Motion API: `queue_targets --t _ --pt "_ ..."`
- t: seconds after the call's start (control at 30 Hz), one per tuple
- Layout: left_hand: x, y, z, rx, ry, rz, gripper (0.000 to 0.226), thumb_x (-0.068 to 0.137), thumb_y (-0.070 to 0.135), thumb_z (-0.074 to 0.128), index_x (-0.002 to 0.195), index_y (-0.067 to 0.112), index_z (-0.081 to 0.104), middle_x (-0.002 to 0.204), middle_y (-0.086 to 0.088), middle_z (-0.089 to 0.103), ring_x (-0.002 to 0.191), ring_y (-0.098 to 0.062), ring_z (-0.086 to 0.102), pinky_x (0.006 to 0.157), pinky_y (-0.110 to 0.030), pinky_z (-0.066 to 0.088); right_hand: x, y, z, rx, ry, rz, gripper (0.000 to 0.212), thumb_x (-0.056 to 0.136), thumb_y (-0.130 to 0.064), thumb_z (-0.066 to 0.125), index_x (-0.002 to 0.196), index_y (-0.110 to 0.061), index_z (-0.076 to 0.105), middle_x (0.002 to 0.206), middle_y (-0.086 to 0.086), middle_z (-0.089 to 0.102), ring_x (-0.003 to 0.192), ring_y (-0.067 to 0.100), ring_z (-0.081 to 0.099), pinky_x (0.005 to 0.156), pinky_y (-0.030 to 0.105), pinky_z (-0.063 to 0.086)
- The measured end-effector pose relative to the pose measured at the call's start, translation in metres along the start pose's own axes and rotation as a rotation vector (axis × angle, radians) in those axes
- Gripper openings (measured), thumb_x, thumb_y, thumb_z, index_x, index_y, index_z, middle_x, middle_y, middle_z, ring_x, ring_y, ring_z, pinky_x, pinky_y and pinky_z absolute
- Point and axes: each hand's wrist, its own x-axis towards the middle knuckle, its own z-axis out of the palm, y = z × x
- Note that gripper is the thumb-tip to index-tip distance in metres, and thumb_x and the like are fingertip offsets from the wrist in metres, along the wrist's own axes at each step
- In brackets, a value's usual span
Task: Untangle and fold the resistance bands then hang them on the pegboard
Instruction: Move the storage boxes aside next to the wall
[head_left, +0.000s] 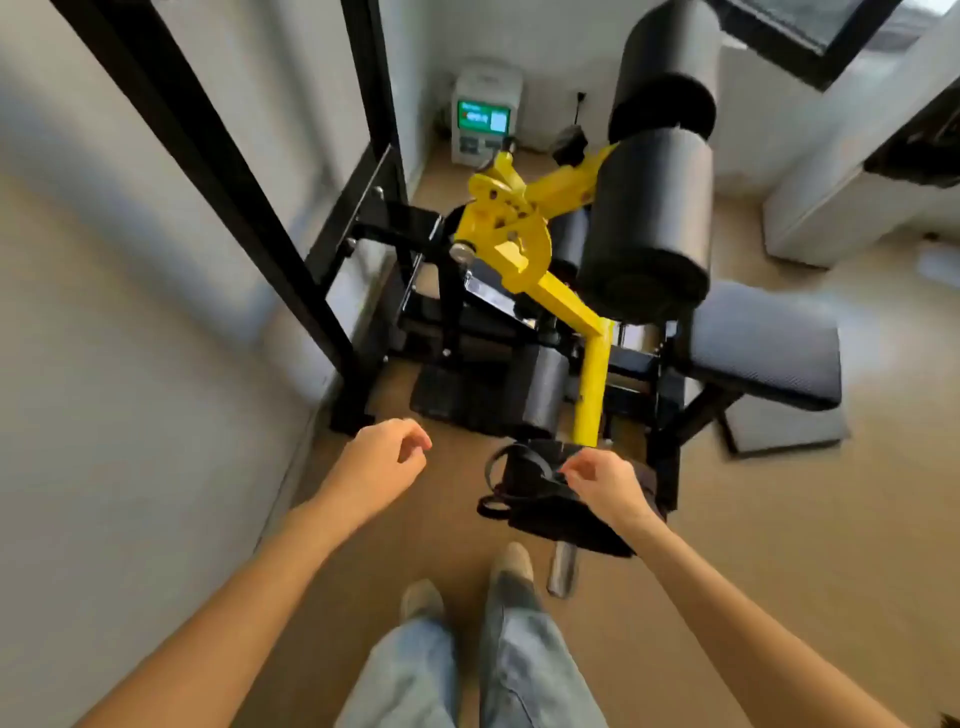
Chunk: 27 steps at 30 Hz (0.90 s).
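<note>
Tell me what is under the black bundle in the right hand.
Below the black bundle, pinched by the right hand, lie tan floor and a grey cylindrical piece poking out. The machine's black frame runs behind it. Anything directly beneath is covered.

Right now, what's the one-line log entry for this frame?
phase: handling bands | right hand: pinching black band bundle | left hand: empty, loosely curled | pegboard: not in view

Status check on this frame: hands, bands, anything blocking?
Left hand empty, loosely curled. Right hand pinching black bands, still bunched. Gym machine right ahead; no pegboard in view.
</note>
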Motion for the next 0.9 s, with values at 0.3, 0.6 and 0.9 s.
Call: queue_targets --t 0.3,0.6,0.9 --pt "0.052 -0.015 0.12 -0.021 -0.154 -0.251 0.015 0.091 0.015 0.05 0.089 0.027 0.06 0.095 0.002 0.064 0.089 -0.012 0.059 0.074 -0.025 0.046 0.106 0.147 0.06 -0.749 -0.414 0.021 0.084 0.078 -0.032 0.072 0.144 -0.017 0.022 0.152 0.014 0.014 0.138 0.037 0.016 0.108 0.054 0.025" --pt "0.037 0.011 0.155 -0.007 -0.208 -0.205 0.016 0.088 0.017 0.055 0.103 0.024 0.057 0.106 0.003 0.063 0.095 -0.011 0.058 0.076 -0.022 0.044 0.081 0.15 0.037 -0.628 -0.223 -0.224 0.015 0.083 -0.02 0.059 0.094 -0.017 0.049 0.099 0.008 0.062 0.103 0.03 0.044 0.083 0.038 0.032" --pt "0.003 0.102 0.187 -0.108 -0.725 0.275 0.087 0.071 0.037 0.076 0.14 0.042 0.022 0.144 0.018 0.033 0.131 0.003 0.027 0.109 -0.021 0.023 -0.096 0.103 -0.071 0.501 0.009 -0.065 0.016 0.083 0.004 0.053 0.093 -0.007 0.049 0.085 0.012 0.061 0.079 0.022 0.061 0.066 0.028 0.053"
